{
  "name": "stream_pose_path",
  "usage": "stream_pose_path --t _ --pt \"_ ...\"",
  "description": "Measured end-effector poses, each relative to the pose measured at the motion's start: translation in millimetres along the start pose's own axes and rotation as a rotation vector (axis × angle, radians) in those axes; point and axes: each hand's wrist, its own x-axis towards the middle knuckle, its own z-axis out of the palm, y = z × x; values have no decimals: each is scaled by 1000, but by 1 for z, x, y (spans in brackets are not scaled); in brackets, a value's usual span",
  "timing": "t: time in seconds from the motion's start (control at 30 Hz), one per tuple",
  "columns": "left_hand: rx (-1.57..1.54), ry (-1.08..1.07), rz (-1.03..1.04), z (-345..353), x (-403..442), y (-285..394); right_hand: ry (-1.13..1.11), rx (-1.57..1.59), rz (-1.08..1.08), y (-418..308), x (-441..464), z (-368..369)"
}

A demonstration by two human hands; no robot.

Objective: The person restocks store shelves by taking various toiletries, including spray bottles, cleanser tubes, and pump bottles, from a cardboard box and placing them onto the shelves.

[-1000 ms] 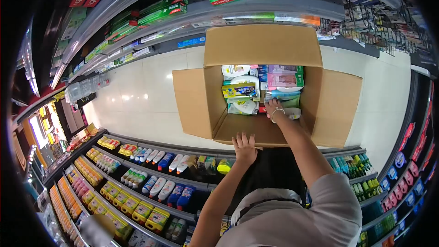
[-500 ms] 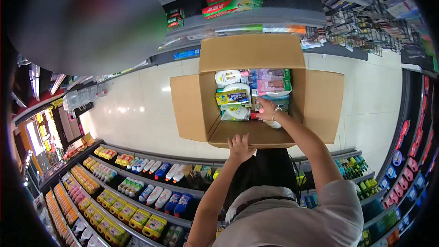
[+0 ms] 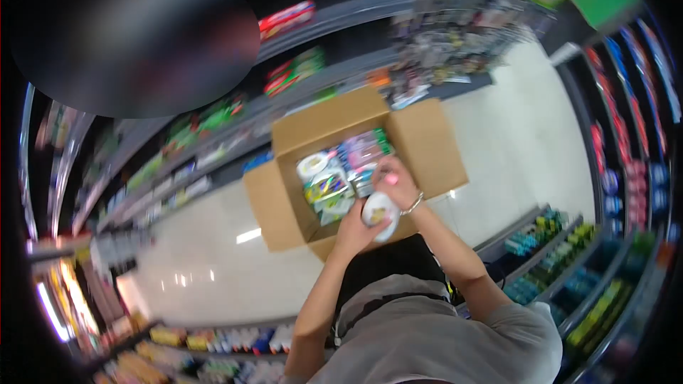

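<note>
A white bottle (image 3: 379, 209) with a printed label is held over the near side of an open cardboard box (image 3: 421, 144). My left hand (image 3: 356, 231) is closed round its lower body. At the upper end, my right hand (image 3: 396, 186) is closed on the bottle, and a pink spot, seemingly the cap, shows at its fingers. Inside the box lie white bottles (image 3: 313, 165), a yellow and purple pack (image 3: 326, 187) and pink-purple packs (image 3: 363, 148). Motion blur hides the label's print.
Beyond the box runs a shelf (image 3: 341, 18) with red and green toothpaste boxes (image 3: 295, 71). Shelves of bottles (image 3: 544, 231) stand behind me and to the right. Pale tiled floor (image 3: 206, 242) extends left of the box.
My left hand has left the box's near edge and taken hold of the white bottle. My right hand has lifted the bottle out of the box's near right part. The view has turned.
</note>
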Motion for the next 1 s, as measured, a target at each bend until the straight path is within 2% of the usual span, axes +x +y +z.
stream_pose_path --t 0.07,0.1,0.13,0.2,0.23,0.3,0.33,0.4,0.47,0.5,0.57,0.67,0.77,0.8,0.87,0.93,1.0 --pt "27 -182 88 6 -21 0 -112 -150 24 2 -32 -10" --pt "-157 -208 194 10 -36 3 -84 -314 58 -8 -51 -8" --pt "-215 -279 251 15 -47 -2 -155 -172 96 -20 -71 -11" --pt "-425 -525 211 20 -66 -6 -36 -35 208 -38 -111 -20" --pt "-591 -552 89 26 -78 -13 92 -69 168 -45 -134 -29" --pt "-765 -620 -2 41 -82 -39 452 116 128 -59 -174 -46" --pt "-762 -692 35 44 -81 -16 518 91 91 -60 -195 -59" --pt "-897 -817 -188 25 -91 27 835 513 146 -50 -239 -86" --pt "-862 -891 -141 34 -65 9 802 890 6 -47 -272 -98" --pt "-836 -937 -113 39 -56 5 804 898 -12 -47 -284 -99" --pt "-901 -911 -134 45 -48 17 896 1178 -20 -46 -300 -99" --pt "-985 -887 -97 66 -26 25 817 1177 20 -14 -304 -103" --pt "-1271 -785 -349 102 -10 39 802 1194 87 -12 -297 -110" --pt "-1265 -797 -342 116 -1 36 804 1193 72 -14 -297 -119" --pt "-1197 -714 -461 146 19 38 786 1147 87 -19 -300 -147" --pt "-1114 -707 -406 174 27 66 750 1126 80 -28 -309 -184" --pt "-933 -725 -316 204 40 82 788 926 245 -40 -321 -214"
